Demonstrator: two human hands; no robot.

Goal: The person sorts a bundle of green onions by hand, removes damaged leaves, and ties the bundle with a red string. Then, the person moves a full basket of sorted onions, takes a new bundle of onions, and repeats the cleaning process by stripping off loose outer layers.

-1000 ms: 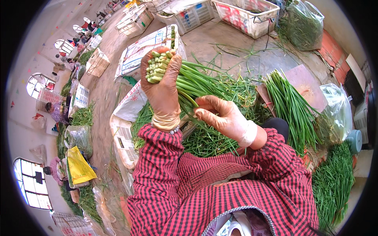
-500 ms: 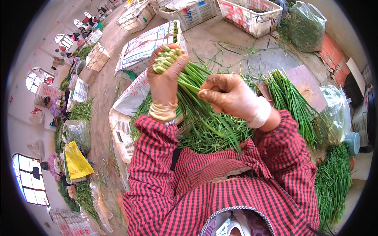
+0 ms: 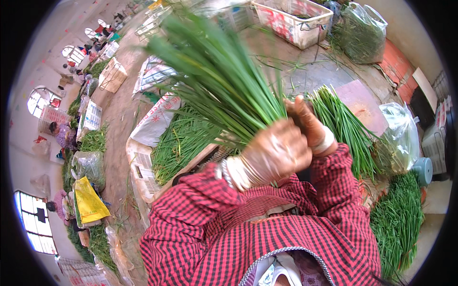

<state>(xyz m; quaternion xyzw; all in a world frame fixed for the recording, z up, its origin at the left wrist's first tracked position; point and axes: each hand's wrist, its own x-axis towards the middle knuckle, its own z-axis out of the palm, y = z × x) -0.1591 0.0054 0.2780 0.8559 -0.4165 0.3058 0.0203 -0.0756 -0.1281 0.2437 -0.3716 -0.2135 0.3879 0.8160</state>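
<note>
In front of my chest, my left hand [image 3: 279, 150] is closed round the stem-end of a thick bunch of green chives [image 3: 222, 81]. The leaves fan out up and to the left, blurred by motion. Right behind it, my right hand [image 3: 310, 125] is raised beside the stem ends with its fingers stretched upward; some of them are hidden by the left hand. Both hands wear thin pale gloves. Another chive bundle [image 3: 341, 128] lies just beyond my right wrist, pale ends pointing away. Loose chives [image 3: 183, 143] fill a white crate [image 3: 139, 159] to the left.
A pinkish board [image 3: 360, 102] lies beside the bundle. Clear plastic bags [image 3: 403, 126], a blue container [image 3: 422, 170] and a long heap of chives [image 3: 397, 219] are on the right. Crates [image 3: 298, 26] stand at the back. Along the left wall, people sit among greens.
The bunch has swung over, leaves now up and left where its pale ends were up before. My left hand has come down and right; my right hand has opened beside it.
</note>
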